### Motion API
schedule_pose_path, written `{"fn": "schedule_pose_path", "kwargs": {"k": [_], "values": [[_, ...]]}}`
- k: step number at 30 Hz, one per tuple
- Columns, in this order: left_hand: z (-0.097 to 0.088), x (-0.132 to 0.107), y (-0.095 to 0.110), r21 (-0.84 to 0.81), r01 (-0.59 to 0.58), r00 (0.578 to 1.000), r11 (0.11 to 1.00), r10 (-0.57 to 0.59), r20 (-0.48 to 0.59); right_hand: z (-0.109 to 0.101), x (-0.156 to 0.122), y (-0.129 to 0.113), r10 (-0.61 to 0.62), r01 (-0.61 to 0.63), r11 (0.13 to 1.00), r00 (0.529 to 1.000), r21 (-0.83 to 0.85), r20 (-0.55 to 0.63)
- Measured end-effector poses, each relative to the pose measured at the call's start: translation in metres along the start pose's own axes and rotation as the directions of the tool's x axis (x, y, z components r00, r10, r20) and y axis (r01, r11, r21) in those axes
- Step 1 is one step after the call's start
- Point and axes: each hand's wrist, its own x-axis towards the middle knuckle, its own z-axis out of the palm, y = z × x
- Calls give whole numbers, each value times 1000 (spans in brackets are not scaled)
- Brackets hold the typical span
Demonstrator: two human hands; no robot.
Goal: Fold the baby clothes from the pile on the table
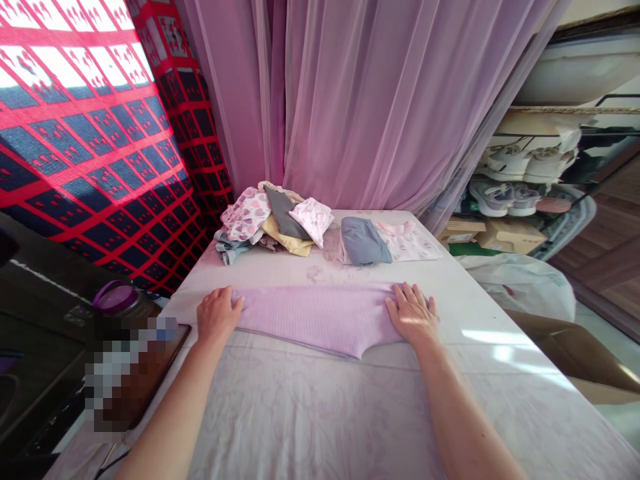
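Observation:
Across the table lies a pair of lilac ribbed leggings, folded lengthwise with the legs together and spread flat. At the narrow leg end, my left hand has its fingers curled and its thumb against the fabric, holding that end. My right hand rests palm down on the wide waist end, fingers spread, pressing the cloth without gripping it. Beyond the leggings, a folded grey-blue garment lies partly over a white printed garment with pink trim.
A loose clothes heap sits at the table's far left. Purple curtains hang behind it. At left are a blurred-out device and a purple-lidded container. Right of the table stand a shoe rack and an open cardboard box.

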Motion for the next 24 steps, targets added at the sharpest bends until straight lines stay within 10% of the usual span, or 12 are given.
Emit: {"fn": "schedule_pose_path", "kwargs": {"k": [6,13,24], "values": [[-3,14,-39,-107,160,979,981,-144,143,4,-1,-4,19,-15,998,998,-61,55],[-13,33,-40,-84,222,925,971,-183,334,17,-13,-9,29,-22,999,982,40,-187],[-17,30,-52,-109,239,927,965,-194,321,33,-24,-7,-43,74,994,947,86,-317]]}}
